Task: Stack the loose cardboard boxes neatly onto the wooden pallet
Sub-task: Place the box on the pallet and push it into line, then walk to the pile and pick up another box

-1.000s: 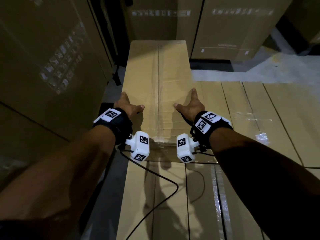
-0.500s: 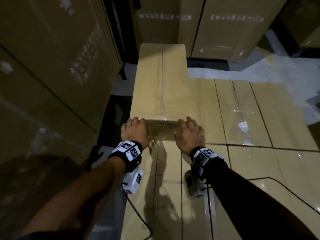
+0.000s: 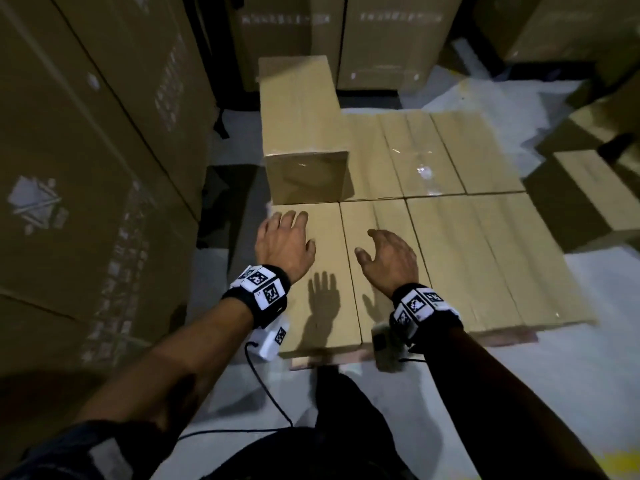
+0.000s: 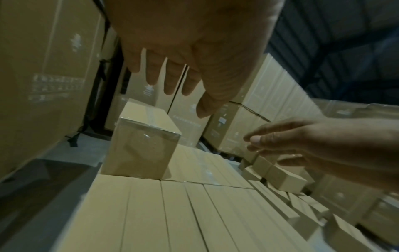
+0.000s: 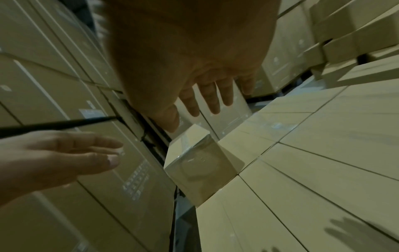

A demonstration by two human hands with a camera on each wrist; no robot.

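A long cardboard box [image 3: 301, 123] [image 4: 140, 145] [image 5: 200, 163] lies on the far left of a flat layer of boxes [image 3: 450, 244] stacked on the wooden pallet [image 3: 322, 358]. My left hand [image 3: 284, 237] [image 4: 183, 71] hovers over the near left box with fingers spread and holds nothing. My right hand [image 3: 388, 254] [image 5: 205, 92] floats beside it, fingers relaxed, also empty. Both hands are short of the long box's near end and apart from it.
Tall stacked cartons [image 3: 86, 168] wall the left side, with a narrow dark gap [image 3: 225, 202] between them and the pallet. More big cartons [image 3: 391, 39] stand behind. Loose boxes [image 3: 588, 188] lie on the floor at right. A black cable [image 3: 266, 393] hangs from the left wrist.
Both hands have let go of the long box's near end and drawn back toward me. The view has pulled back, and the pallet's front edge and the floor show.
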